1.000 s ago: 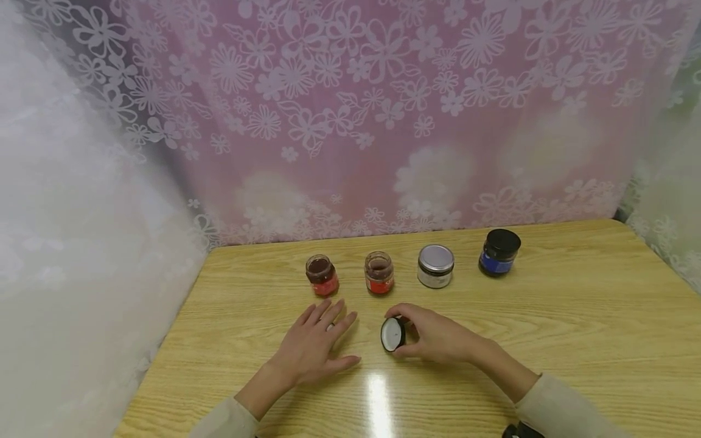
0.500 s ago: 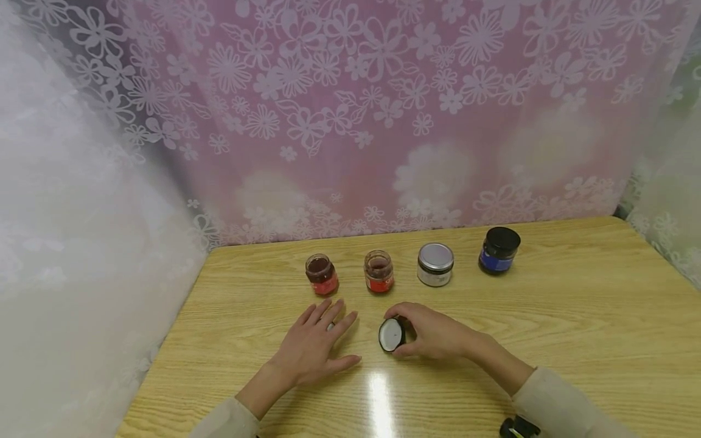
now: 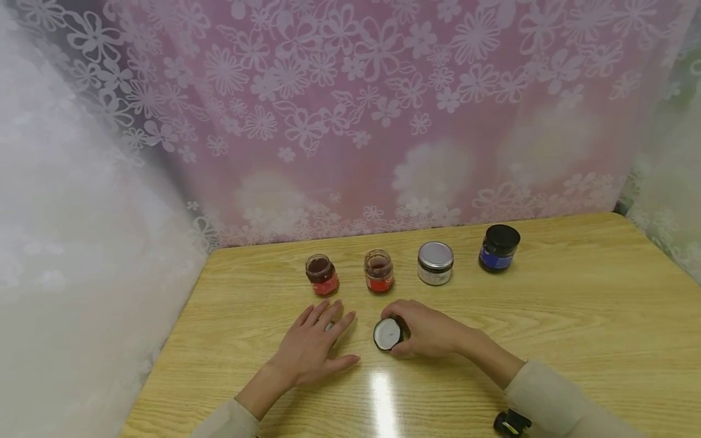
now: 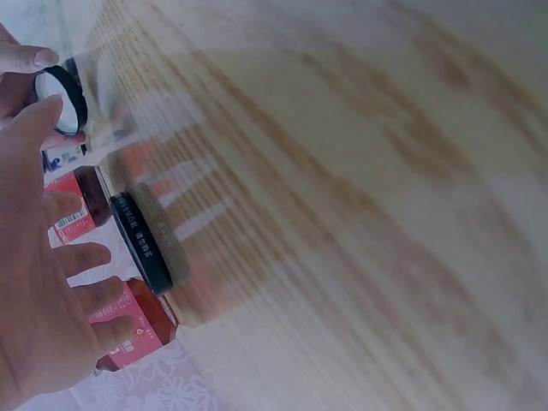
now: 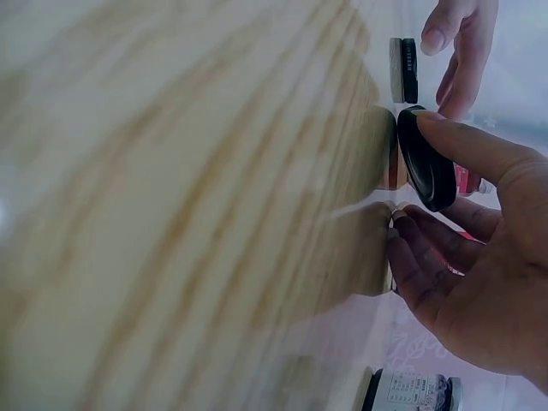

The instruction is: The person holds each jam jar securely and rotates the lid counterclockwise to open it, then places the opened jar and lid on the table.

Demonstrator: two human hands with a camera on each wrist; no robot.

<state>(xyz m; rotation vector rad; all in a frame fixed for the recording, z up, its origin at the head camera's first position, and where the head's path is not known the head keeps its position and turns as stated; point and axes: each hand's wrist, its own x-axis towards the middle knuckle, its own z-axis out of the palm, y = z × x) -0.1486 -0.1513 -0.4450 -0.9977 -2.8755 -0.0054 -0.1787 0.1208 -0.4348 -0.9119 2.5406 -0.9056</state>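
My right hand (image 3: 429, 330) pinches the rim of a black jar lid (image 3: 387, 334), its white inside turned up and toward the head camera. The right wrist view shows this lid (image 5: 425, 161) tilted close to the table, with the thumb on its upper edge. My left hand (image 3: 313, 344) hovers palm down with fingers spread. Beneath it, a second black lid (image 4: 141, 244) with printing on its side lies flat, mostly hidden in the head view. Beyond the hands stand two lidless glass jars, a left jar (image 3: 322, 277) and a right jar (image 3: 379, 272), both with red labels.
Right of the lidless jars are a jar with a silver lid (image 3: 435, 263) and a blue-labelled jar with a black lid (image 3: 499, 248). A flowered curtain (image 3: 383, 152) hangs behind the wooden table (image 3: 575, 316). A black device (image 3: 512, 423) sits by the right sleeve.
My right hand has shifted slightly left with the lid, and the lid has tipped so more of its white inside faces up. My left hand has stayed nearly still.
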